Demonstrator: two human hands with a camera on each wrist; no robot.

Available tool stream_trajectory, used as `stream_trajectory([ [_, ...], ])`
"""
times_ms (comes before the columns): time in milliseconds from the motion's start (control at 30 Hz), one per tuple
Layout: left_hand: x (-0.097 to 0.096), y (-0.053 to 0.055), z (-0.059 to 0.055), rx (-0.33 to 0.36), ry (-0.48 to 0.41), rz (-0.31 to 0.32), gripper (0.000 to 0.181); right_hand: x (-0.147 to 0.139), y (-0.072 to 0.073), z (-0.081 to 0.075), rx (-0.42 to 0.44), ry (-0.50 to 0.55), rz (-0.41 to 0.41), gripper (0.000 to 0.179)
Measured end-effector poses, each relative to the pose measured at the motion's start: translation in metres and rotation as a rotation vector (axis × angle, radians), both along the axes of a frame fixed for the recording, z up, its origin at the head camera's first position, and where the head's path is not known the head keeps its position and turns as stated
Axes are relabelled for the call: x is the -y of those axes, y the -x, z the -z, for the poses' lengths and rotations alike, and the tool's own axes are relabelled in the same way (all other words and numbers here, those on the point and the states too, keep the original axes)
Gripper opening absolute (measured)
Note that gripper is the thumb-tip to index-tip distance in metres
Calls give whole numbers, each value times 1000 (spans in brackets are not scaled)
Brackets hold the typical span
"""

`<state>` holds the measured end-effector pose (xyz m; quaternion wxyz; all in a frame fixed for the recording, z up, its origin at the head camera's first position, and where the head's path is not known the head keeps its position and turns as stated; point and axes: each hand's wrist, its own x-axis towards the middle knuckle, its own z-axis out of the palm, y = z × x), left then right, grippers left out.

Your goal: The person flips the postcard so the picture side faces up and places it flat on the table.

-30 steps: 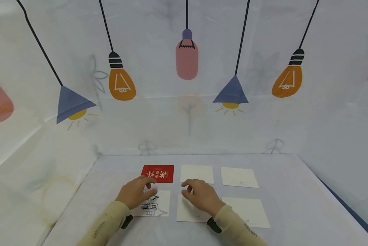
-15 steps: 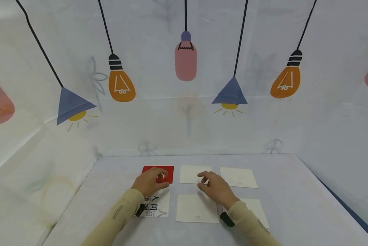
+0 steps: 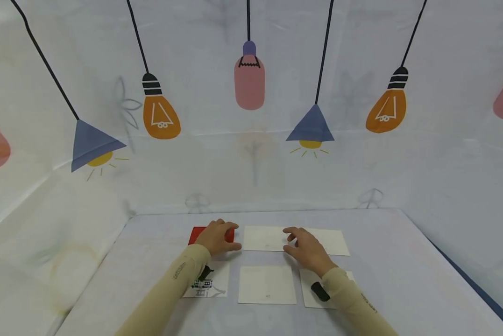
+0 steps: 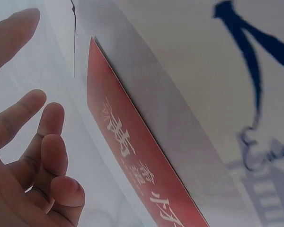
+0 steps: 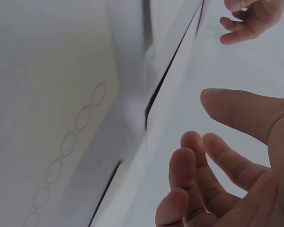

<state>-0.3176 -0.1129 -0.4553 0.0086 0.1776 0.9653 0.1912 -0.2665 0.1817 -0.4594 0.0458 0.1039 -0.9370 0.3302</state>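
My left hand (image 3: 218, 237) hovers over the red card (image 3: 195, 232) at the back left, covering much of it. In the left wrist view, white characters show on that red card (image 4: 132, 142), and the loosely bent fingers hold nothing. A white card with dark lettering (image 3: 219, 277) lies in front, partly under the left sleeve. My right hand (image 3: 309, 252) is above the gap between the back middle cream card (image 3: 261, 238) and the back right one (image 3: 335, 241). Its relaxed fingers (image 5: 182, 163) are apart from the cards, with nothing between them.
Two more cream cards lie in the front row, one in the middle (image 3: 267, 285) and one at right (image 3: 312, 291), partly hidden by the right wrist. The white table (image 3: 402, 280) meets a white sheet wall (image 3: 217, 172) printed with lamps.
Both hands have moved forward and to the right above the cards. The left now covers most of the red card; the right has left the front middle card uncovered. The cards stay put.
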Motion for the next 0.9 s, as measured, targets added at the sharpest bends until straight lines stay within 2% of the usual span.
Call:
stream_trajectory([
  [200,-12,11,1,31,34,14,68,-8,8,8,13,-17,27,48],
  [300,-14,20,4,37,16,34,70,-10,13,8,11,-20,18,51],
  [433,-18,28,3,56,27,32,74,-12,18,6,9,-46,-5,54],
  [700,-26,40,2,90,110,29,84,-16,29,11,51,-43,-37,62],
  [900,-31,43,-4,135,159,26,87,-18,39,12,83,-67,-49,69],
])
